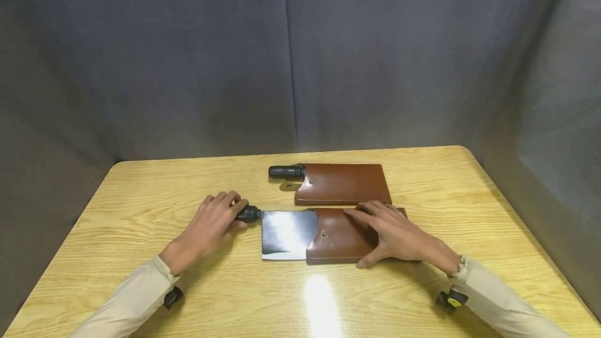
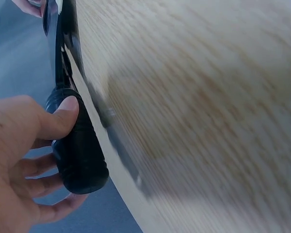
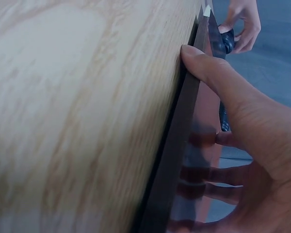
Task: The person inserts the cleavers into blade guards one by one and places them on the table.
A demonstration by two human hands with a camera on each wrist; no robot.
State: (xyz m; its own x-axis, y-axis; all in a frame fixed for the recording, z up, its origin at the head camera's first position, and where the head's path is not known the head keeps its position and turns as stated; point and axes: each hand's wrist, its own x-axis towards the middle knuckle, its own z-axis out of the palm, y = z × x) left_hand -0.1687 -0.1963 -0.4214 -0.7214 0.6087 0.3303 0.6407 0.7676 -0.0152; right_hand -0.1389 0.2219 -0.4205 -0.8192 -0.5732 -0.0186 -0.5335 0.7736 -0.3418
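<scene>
A cleaver (image 1: 286, 236) lies flat with roughly half its shiny blade inside a brown leather sheath (image 1: 331, 246), its mouth facing left. My left hand (image 1: 211, 226) holds the black ribbed handle (image 2: 82, 155), the thumb on one side and the fingers round the other in the left wrist view. Across the sheath spans my right hand (image 1: 399, 236), thumb at the near edge and fingertips towards the far edge. In the right wrist view that thumb (image 3: 203, 63) presses the sheath's dark side edge. The blade's front part is hidden in the leather.
Just behind lies a second brown sheath (image 1: 347, 184), a black handle (image 1: 285, 172) and a small snap strap (image 1: 290, 187) sticking out on its left. The wooden table (image 1: 141, 197) ends at grey cloth walls (image 1: 211, 67) at the back and sides.
</scene>
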